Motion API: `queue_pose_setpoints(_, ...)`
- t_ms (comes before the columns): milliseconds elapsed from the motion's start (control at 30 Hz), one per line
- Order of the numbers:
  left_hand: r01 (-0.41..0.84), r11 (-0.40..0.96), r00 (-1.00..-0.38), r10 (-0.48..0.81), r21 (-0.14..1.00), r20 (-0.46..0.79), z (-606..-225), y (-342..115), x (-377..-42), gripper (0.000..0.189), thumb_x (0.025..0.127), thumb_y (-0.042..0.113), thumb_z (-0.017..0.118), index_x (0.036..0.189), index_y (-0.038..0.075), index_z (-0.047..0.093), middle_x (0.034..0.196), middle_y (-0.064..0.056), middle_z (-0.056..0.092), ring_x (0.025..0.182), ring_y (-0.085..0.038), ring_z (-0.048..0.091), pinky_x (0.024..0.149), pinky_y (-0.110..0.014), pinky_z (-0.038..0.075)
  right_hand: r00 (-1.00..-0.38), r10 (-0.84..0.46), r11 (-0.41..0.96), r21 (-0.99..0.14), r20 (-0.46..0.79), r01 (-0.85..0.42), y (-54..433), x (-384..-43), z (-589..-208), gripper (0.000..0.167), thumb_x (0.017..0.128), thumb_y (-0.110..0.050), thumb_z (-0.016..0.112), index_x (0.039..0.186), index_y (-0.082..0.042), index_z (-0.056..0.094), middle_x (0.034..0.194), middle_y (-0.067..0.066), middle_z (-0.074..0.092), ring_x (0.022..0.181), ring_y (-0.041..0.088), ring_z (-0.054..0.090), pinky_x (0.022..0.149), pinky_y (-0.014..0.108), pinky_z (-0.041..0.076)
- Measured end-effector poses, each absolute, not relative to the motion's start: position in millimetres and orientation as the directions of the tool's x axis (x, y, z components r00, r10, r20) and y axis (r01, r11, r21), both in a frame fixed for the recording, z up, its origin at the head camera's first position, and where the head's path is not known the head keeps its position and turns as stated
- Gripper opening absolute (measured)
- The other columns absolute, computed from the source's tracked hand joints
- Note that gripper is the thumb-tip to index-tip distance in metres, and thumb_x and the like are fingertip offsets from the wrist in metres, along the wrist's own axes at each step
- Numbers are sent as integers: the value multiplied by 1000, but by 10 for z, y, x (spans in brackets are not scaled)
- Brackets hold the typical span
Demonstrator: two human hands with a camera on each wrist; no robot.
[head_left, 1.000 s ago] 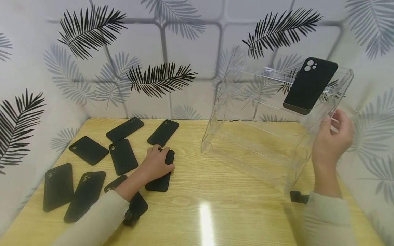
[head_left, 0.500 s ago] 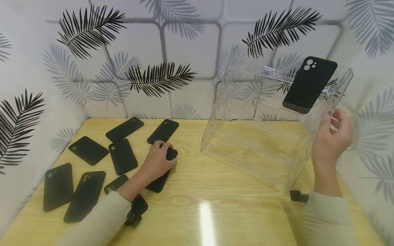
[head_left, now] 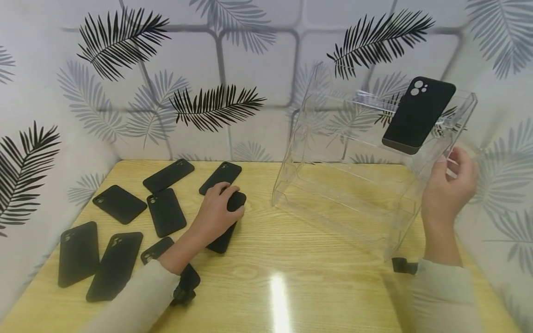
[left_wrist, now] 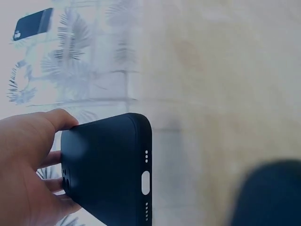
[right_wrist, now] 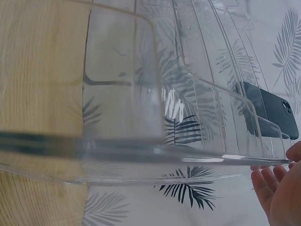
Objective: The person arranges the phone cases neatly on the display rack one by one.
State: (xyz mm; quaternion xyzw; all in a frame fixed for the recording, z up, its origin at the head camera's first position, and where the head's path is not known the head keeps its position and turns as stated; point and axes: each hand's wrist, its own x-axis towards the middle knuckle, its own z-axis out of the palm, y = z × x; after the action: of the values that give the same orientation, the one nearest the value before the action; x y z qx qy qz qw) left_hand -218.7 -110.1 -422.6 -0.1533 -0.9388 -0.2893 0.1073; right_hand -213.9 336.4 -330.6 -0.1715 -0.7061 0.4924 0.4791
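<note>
My left hand (head_left: 214,212) pinches a black phone case (head_left: 225,238) near its camera end, thumb along one side and fingers on the other. In the left wrist view, the case's charging-port end points away from the palm. Seen from the head, that case slants, its camera end higher than the lower end. On the right, my right hand (head_left: 449,189) grips the side edge of a clear tiered display stand (head_left: 287,152) with thumb and fingers. Another black phone case (head_left: 420,115) leans on the stand's top tier at the right, camera cutouts up.
Several black phone cases, such as the corner one (head_left: 79,254), lie flat on the left of the wooden table (head_left: 258,286). One case (head_left: 220,178) lies just beyond my left hand. Patterned walls enclose the table's back and sides.
My left hand has moved a little away and to the right, tilting the phone case up from flat. My right hand and the stand hold their places.
</note>
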Motion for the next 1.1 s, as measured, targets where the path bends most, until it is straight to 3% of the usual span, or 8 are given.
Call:
queue_pose_setpoints(333,417,732,-895,228,539,383,-3792,-783,-2294,50,95,32,69,140,12,58,147,-16,46,137,-38,41,107,-55,42,-486,717,454,-863,501,-219,3357,-2146,-3316,29,100,-20,58,127,-21,68,107,-21,56,104,-1,59,88,19,46)
queue_pose_setpoints(633,512,673,-845,282,535,455,-3404,-350,-2438,48,97,34,66,141,16,57,148,-12,44,135,-34,42,99,-50,48,-487,715,462,-862,501,-207,3381,-2155,-3329,29,100,-22,57,128,-22,68,110,-20,57,106,0,58,90,19,46)
queue_pose_setpoints(1100,678,594,-702,352,432,619,-3002,289,-2755,49,98,30,66,142,11,58,148,-16,44,136,-35,43,104,-42,47,-486,721,450,-867,495,-215,3393,-2156,-3321,29,100,-20,58,127,-21,68,109,-20,57,104,0,59,89,19,47)
